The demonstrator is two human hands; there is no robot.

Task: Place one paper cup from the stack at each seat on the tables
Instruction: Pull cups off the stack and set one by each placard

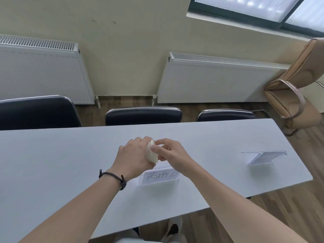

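Over the middle of the grey table (pixel 52 163), my left hand (pixel 135 157) is wrapped around a short stack of cream paper cups (pixel 152 153), lying sideways with the rims facing right. My right hand (pixel 169 154) meets it from the right, thumb and fingertips pinching the rim of the outermost cup. Most of the stack is hidden inside my left palm. No cup stands on the table in this view.
A clear name card holder (pixel 158 177) with handwriting stands just below my hands; a second name card holder (pixel 264 157) stands to the right. Three dark chairs (pixel 143 116) line the far edge. A tan armchair (pixel 294 95) sits at the right end; radiators line the wall.
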